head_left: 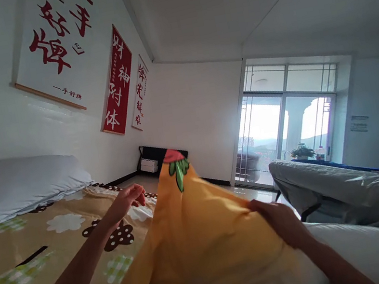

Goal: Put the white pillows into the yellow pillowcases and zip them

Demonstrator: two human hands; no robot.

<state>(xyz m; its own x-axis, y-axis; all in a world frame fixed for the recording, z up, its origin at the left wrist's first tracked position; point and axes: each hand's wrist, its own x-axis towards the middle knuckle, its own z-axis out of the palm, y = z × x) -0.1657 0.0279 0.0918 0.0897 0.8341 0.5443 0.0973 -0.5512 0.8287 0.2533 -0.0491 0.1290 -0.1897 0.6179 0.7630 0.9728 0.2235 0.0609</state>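
Observation:
A yellow-orange cloth with a printed red and green motif rises in a peak in front of me. Its exact kind does not show. My right hand grips the cloth's right edge, fingers closed on the fabric. To the left of the cloth, my left hand hovers over the bed with loosely bent fingers and nothing visible in it. A gap separates it from the cloth. Beneath the left arm lies a beige bedsheet printed with clouds, brown dotted shapes and green checks.
A pale pillow rests at the bed's far left. Plastic-covered furniture stands on the right, with a plant behind it. At the back are a black object with a white box and a glazed door. Scrolls hang on the left wall.

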